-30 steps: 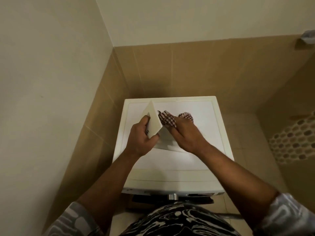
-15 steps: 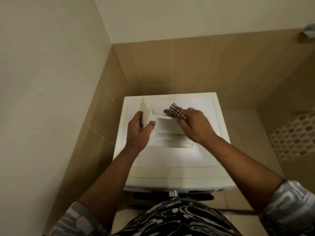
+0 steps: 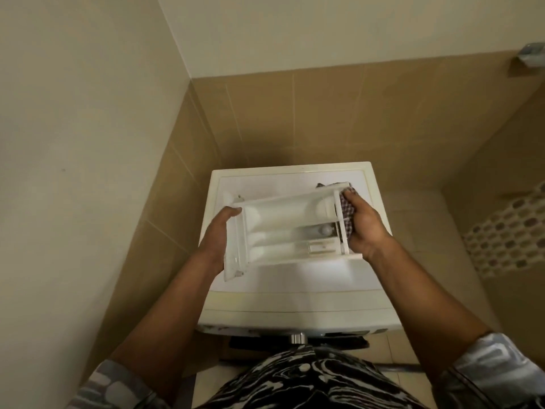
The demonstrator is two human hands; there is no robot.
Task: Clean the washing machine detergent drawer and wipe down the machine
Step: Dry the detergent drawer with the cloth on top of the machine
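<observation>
Detergent drawer (image 3: 289, 228) just turned compartments-up over washing machine (image 3: 295, 290) top — left hand (image 3: 218, 240) grips front panel, right hand (image 3: 365, 228) clamps checked cloth (image 3: 346, 208) against other end — inside likely wiped next.

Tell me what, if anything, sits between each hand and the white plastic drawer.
A red-and-white checked cloth lies between the right hand and one end of the white plastic detergent drawer. The left hand grips the drawer's front panel directly, with nothing between.
</observation>
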